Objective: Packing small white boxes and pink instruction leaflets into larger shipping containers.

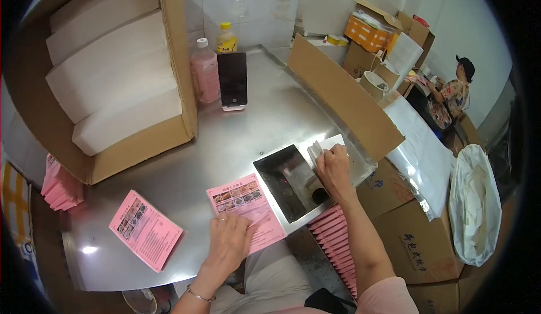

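A thing could be going wrong, I think, if the left hand (230, 238) is pressing too loosely: the pink printed sheet (241, 194) under it could be slipping toward the lap, because its near end is lying close to the edge of the tabletop (225, 150). Also, the right hand (335, 170) is holding a thin whitish piece (315, 151), which could be creasing or tearing from a hard pull, or falling into the dark metal box (290, 183) just left of this hand. The left hand is keeping its fingers narrow; whether they are pinching the sheet's pale flap (260, 219), I cannot tell. The sheet is looking flat and rectangular, carrying small food photos beyond the left fingers, and its middle is being partly covered by them.
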`<state>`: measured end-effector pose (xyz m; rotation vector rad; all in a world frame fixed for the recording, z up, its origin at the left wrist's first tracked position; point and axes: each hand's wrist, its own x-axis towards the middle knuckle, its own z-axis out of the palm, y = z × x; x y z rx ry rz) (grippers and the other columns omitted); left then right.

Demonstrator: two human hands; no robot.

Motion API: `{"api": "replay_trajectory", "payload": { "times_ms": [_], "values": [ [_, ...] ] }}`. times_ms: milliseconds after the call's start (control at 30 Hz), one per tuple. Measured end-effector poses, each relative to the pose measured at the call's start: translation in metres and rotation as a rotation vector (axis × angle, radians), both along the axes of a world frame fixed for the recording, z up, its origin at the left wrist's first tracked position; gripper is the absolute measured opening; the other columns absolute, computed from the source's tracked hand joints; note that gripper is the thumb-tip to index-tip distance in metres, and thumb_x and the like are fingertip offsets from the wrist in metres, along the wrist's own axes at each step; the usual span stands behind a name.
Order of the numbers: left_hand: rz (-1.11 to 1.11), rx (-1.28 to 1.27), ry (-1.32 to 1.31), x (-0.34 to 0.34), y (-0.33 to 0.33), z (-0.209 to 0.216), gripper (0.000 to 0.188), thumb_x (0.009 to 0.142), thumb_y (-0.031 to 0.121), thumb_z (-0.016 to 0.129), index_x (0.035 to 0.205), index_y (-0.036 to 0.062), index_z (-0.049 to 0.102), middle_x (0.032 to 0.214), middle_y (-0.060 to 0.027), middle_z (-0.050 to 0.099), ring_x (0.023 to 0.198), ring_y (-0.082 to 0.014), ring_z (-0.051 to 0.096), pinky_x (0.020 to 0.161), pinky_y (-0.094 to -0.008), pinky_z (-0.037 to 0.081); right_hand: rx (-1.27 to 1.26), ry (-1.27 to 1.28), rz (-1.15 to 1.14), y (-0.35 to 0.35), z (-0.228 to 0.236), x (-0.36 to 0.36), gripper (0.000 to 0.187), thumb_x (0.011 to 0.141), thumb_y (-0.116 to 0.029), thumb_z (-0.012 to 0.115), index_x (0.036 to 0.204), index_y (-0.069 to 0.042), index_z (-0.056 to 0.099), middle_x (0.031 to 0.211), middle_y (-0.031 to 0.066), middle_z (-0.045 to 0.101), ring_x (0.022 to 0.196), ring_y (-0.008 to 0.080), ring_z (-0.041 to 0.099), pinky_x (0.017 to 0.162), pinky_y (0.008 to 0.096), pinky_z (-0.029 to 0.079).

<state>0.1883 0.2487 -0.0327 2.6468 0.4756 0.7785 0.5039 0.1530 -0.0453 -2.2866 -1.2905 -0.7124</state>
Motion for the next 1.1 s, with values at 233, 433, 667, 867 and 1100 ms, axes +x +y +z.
{"api": "replay_trajectory", "payload": {
  "times_ms": [233, 433, 667, 867, 1100],
  "values": [
    [-0.001, 0.016, -0.01, -0.001, 0.0, 0.0, 0.016, 0.086, 0.014, 0.071, 0.092, 0.0064, 0.058, 0.086, -0.0119, 0.053, 0.084, -0.0294, 0.05, 0.073, -0.0406, 0.035, 0.043, 0.085, 0.025, -0.001, 0.007, -0.004, 0.011, 0.083, -0.006, 0.062, 0.083, 0.003, 0.066, 0.087, 0.017, 0.055, 0.085, 0.0339, 0.053, 0.075, 0.0447, 0.046],
    [-0.059, -0.058, 0.007, 0.001, -0.005, 0.002, 0.018, 0.085, 0.014, 0.071, 0.094, 0.0054, 0.059, 0.093, -0.0135, 0.055, 0.089, -0.0304, 0.052, 0.074, -0.0421, 0.038, 0.148, 0.031, 0.0, -0.006, 0.013, -0.005, 0.029, 0.079, 0.003, 0.063, 0.108, 0.001, 0.065, 0.102, 0.0176, 0.061, 0.096, 0.0369, 0.058, 0.081, 0.0454, 0.049],
    [-0.019, -0.166, -0.042, -0.015, 0.002, 0.004, 0.066, 0.068, 0.031, 0.081, 0.121, 0.0003, 0.057, 0.132, -0.0225, 0.051, 0.121, -0.0415, 0.05, 0.091, -0.0464, 0.042, -0.088, -0.072, 0.957, -0.026, 0.007, -0.182, 0.04, 0.083, -0.012, 0.059, 0.123, -0.005, 0.062, 0.12, 0.0199, 0.061, 0.113, 0.0344, 0.061, 0.107, 0.0657, 0.037],
    [0.211, -0.06, 0.011, 0.016, -0.011, 0.006, 0.091, 0.06, 0.041, 0.083, 0.135, 0.0015, 0.05, 0.153, -0.0269, 0.034, 0.137, -0.0487, 0.035, 0.1, -0.0591, 0.033, -0.203, -0.043, 0.602, 0.041, 0.014, -0.171, 0.034, 0.075, -0.012, 0.063, 0.106, 0.0, 0.068, 0.095, 0.0163, 0.063, 0.087, 0.0342, 0.064, 0.11, 0.0683, 0.027],
    [0.262, 0.179, 0.145, -0.016, -0.003, 0.002, 0.066, 0.071, 0.044, 0.075, 0.128, 0.0143, 0.061, 0.142, -0.0202, 0.048, 0.126, -0.0458, 0.041, 0.09, -0.0558, 0.036, -0.008, 0.069, 0.318, 0.012, 0.026, -0.098, 0.03, 0.075, -0.01, 0.066, 0.102, 0.004, 0.066, 0.097, 0.0205, 0.061, 0.095, 0.0358, 0.06, 0.094, 0.0453, 0.045]
  ]
}}
